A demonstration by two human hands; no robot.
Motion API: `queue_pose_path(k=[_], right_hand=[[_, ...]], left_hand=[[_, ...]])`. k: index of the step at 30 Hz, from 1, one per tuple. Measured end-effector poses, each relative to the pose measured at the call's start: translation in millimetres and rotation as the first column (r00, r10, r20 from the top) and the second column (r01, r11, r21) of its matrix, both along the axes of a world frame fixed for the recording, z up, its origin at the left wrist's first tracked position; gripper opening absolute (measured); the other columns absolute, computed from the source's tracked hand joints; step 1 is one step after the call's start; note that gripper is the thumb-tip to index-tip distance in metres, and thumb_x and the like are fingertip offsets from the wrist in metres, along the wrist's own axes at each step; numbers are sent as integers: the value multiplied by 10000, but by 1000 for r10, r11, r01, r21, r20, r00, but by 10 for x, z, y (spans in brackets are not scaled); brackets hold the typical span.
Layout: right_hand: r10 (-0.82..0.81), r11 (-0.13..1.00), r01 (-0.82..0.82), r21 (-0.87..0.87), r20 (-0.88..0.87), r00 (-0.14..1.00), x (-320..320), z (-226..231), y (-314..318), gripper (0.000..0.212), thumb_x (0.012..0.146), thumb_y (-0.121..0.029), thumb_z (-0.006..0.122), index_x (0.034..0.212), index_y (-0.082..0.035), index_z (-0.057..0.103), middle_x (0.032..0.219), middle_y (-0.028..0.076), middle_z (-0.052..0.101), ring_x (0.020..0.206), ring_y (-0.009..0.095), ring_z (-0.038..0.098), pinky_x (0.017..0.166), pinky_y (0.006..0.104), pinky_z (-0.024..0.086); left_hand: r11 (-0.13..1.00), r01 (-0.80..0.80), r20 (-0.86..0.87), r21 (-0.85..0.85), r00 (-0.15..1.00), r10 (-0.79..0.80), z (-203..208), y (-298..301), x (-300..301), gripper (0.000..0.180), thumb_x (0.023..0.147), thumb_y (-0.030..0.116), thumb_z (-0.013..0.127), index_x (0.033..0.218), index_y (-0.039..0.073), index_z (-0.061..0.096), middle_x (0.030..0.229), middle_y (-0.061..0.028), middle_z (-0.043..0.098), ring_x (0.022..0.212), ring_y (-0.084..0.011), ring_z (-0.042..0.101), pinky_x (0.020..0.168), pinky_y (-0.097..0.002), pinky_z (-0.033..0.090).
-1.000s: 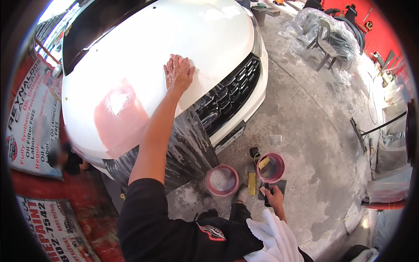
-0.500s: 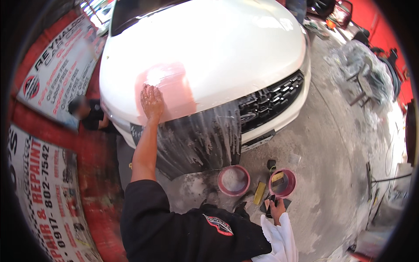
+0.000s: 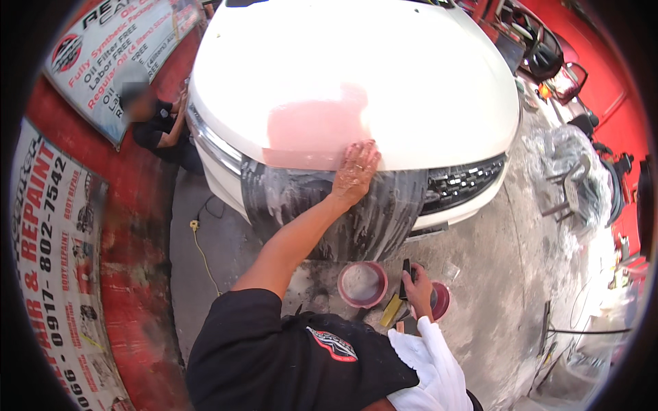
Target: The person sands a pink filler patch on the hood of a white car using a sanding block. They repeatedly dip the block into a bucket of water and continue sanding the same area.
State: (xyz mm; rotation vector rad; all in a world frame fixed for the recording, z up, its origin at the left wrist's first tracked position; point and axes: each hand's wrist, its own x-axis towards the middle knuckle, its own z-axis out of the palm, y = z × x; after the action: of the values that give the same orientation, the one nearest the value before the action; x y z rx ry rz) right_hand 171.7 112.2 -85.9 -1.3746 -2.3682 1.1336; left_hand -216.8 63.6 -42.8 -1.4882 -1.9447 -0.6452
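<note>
My left hand (image 3: 355,171) lies with fingers stretched out on the front edge of the white car hood (image 3: 425,89), at the lower right corner of a pink patch (image 3: 301,130). Below it a wet, streaked black sheet (image 3: 315,216) hangs over the bumper and part of the grille. My right hand (image 3: 419,291) grips a slim black sanding block (image 3: 406,277), held upright in front of a pink bucket (image 3: 444,299). A white cloth (image 3: 435,363) drapes by my right forearm. Beside that hand lies a yellow block (image 3: 391,310).
Another pink bucket (image 3: 343,294) with cloudy liquid stands left of my right hand. A person (image 3: 161,130) crouches at the car's left side. A yellow cord (image 3: 202,250) runs along the floor. Plastic-wrapped parts (image 3: 572,178) sit at right, near a red wall.
My left hand has slid right across the pink patch to its lower right corner. My right hand has risen from beside the bucket with the black sanding block. The view has shifted.
</note>
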Motion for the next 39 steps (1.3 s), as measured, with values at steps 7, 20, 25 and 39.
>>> queue_pose_path(k=[7,20,25,39], right_hand=[[-60,996,74,40,-273,960,-661,47,-414,451,954,-194,742,1358,-19,642,1238,205,735,1142,281,719,990,386,536],[816,262,-467,845,64,575,-3237,1014,96,626,735,11,731,1344,-133,716,1397,155,638,1238,370,613,1071,484,466],[878,157,-472,867,96,468,-3736,821,127,649,688,-18,739,1326,-139,729,1412,126,629,1257,349,604,1071,487,466],[914,58,-557,828,180,363,-3738,863,178,644,688,11,750,1318,-121,733,1420,117,628,1275,346,583,1058,492,477]], left_hand=[[993,-73,-60,-88,996,68,435,-669,-1369,481,1017,217,598,1485,108,563,1573,-151,495,1418,-330,485,1247,-512,350],[934,-341,122,-103,928,352,534,-1042,-2069,518,1077,484,499,1572,329,487,1650,43,413,1535,-251,363,1293,-561,219],[864,-501,217,-51,839,499,517,-1037,-2102,512,1078,455,492,1565,298,494,1642,12,429,1516,-268,395,1289,-558,229],[788,-598,148,-147,774,615,525,-1531,-2808,588,1069,577,476,1574,276,482,1675,-3,385,1542,-298,353,1272,-631,236]])
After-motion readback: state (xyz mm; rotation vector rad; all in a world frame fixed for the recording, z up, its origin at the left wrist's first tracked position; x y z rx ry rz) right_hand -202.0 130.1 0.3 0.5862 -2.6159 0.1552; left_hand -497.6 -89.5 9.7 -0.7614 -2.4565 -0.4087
